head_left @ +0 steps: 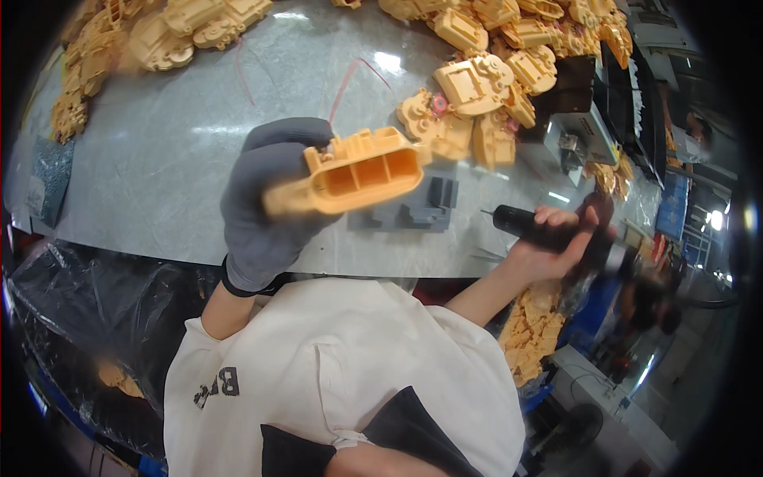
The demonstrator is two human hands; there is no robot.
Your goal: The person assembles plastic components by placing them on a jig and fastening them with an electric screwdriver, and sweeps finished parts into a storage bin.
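My left hand (266, 203), in a grey glove, holds an orange-yellow plastic housing (358, 171) up above the table's near edge, its open compartments facing me. My right hand (552, 246), bare, grips a black electric screwdriver (556, 237) to the right, its bit pointing left toward the housing. A gap remains between the bit and the part. A dark grey fixture block (425, 208) sits on the table just behind the held housing.
Piles of similar orange-yellow parts (485, 87) lie across the back of the grey table (159, 159) and at its far left. More such parts fill a bin (532, 334) at lower right. Black plastic sheeting (103, 302) hangs at lower left. A metal device (584, 139) stands at right.
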